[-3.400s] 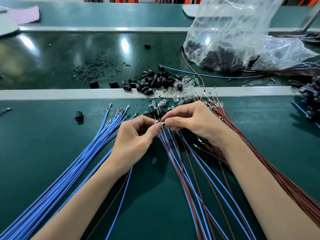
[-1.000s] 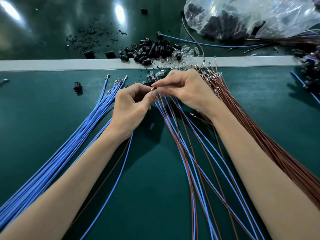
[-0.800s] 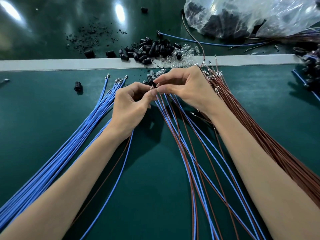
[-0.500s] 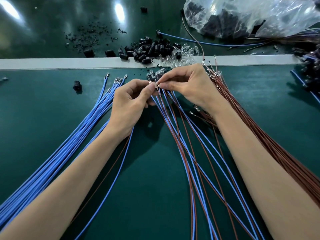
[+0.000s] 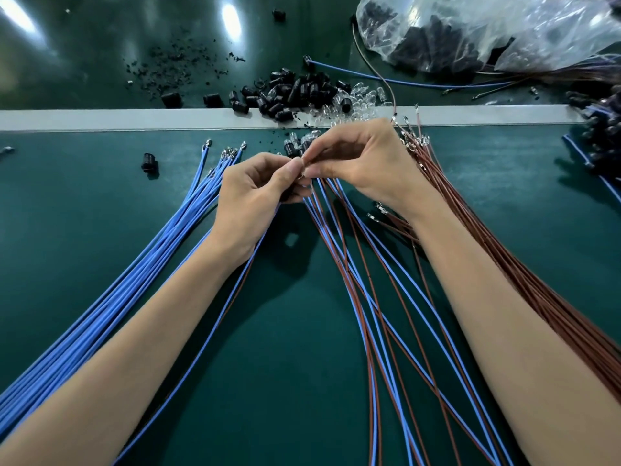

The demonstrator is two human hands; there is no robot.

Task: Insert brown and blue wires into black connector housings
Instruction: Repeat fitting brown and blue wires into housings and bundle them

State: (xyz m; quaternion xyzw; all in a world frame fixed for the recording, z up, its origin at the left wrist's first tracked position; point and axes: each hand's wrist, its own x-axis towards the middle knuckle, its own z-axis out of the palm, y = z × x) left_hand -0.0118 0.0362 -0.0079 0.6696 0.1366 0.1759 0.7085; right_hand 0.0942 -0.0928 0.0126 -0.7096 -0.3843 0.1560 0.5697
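Mid-frame, the left hand (image 5: 255,193) and right hand (image 5: 363,163) meet, pinching a wire terminal (image 5: 303,164); likely mid-insertion, and next it needs seating in a housing, hidden here.

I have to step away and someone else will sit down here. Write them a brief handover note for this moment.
Left hand and right hand: fingertips pinched together on a small piece; what exactly is hidden.
Loose blue wires fan out left, brown wires right, mixed blue-and-brown wires run between the forearms.
Black housings are piled by the grey strip, more in the plastic bag.
Done: cannot count. Left: most loose wires.
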